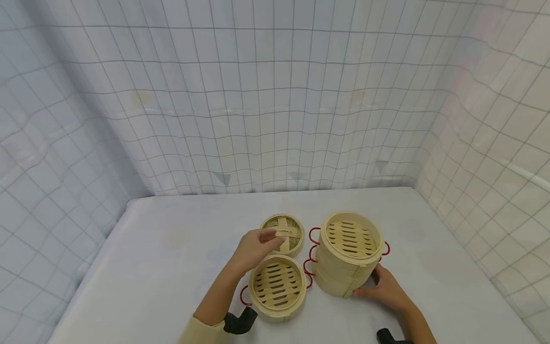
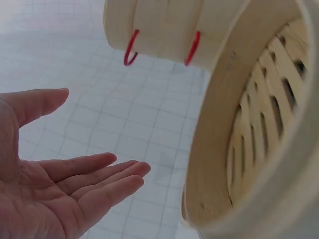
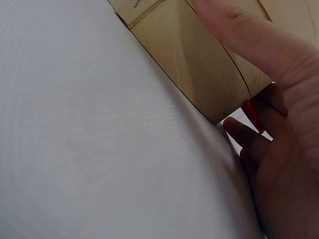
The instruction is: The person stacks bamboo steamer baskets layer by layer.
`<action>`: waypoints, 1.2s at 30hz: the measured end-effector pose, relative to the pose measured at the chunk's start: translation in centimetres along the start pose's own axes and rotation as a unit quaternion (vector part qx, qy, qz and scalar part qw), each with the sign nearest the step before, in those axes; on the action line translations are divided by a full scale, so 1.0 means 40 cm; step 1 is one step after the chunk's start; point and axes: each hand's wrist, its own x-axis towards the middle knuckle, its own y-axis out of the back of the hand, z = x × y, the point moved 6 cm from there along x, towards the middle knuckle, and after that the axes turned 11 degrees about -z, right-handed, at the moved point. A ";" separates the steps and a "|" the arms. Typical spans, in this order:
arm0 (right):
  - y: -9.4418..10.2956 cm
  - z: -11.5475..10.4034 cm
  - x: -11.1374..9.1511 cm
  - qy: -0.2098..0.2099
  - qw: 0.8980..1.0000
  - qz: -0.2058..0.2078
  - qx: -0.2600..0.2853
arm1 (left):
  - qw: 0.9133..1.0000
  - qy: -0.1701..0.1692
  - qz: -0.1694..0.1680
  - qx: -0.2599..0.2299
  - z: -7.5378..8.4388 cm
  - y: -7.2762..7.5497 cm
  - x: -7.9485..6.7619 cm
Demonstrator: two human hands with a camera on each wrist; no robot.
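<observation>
My left hand (image 1: 253, 248) is held above a round woven bamboo lid (image 1: 293, 232) and the near rim of a single bamboo steamer basket (image 1: 277, 286). In the left wrist view its palm faces up toward that camera, fingers straight, nothing in them. My right hand (image 1: 388, 289) grips the lower right side of a tall stack of bamboo steamer baskets (image 1: 341, 272). In the right wrist view the thumb (image 3: 249, 37) lies along the bamboo wall, and the other fingers reach round near a red handle (image 3: 253, 117), partly hidden behind the stack.
Red loop handles (image 1: 310, 253) stick out on the stack's left side, close to the single basket. All stand on a white-covered table (image 1: 180, 248). Grid-patterned white sheets (image 1: 275, 119) hang behind it and at both sides.
</observation>
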 end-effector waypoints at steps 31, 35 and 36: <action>0.001 0.001 0.003 0.025 1.000 -0.012 0.010 | 0.996 0.061 -0.014 -0.060 -0.224 -0.025 -0.125; -0.001 -0.006 0.001 0.031 0.999 -0.017 0.006 | 0.996 0.074 -0.014 -0.047 -0.233 -0.020 -0.128; 0.000 -0.010 0.000 0.028 0.999 -0.014 0.007 | 0.996 0.077 -0.014 -0.045 -0.235 -0.019 -0.129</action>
